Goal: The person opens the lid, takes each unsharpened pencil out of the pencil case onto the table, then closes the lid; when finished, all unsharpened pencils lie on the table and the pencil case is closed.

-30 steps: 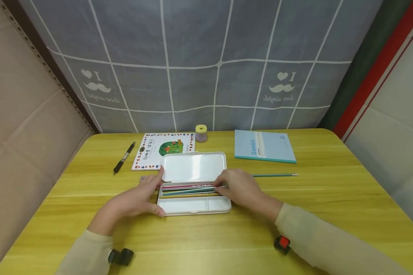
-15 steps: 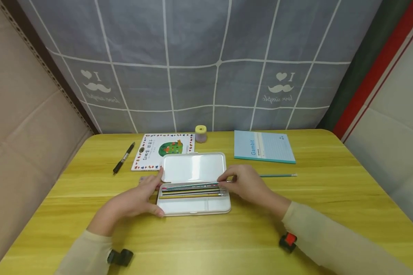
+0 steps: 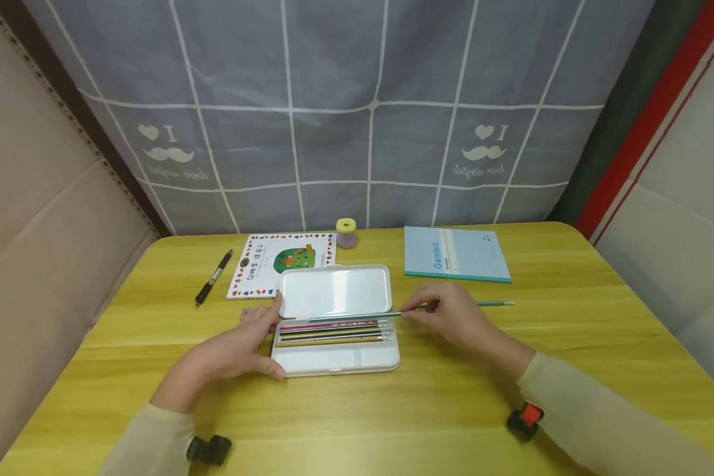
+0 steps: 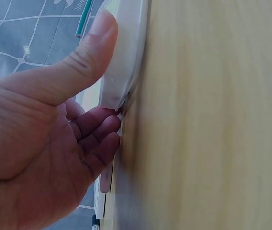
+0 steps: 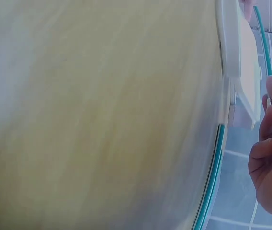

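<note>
On the yellow wooden table (image 3: 571,317), the left hand (image 3: 232,347) clasps the open white plastic pencil case (image 3: 336,360) at its left end, thumb over the rim. The right hand (image 3: 455,316) pinches a thin teal pencil (image 3: 357,317), apparently just above the case's pencil row.

A glossy white plastic pencil case (image 3: 335,324) is lying open on the smooth yellow wood-grain bench (image 3: 571,330), catching light before a matt grey cloth backdrop (image 3: 333,99).
</note>
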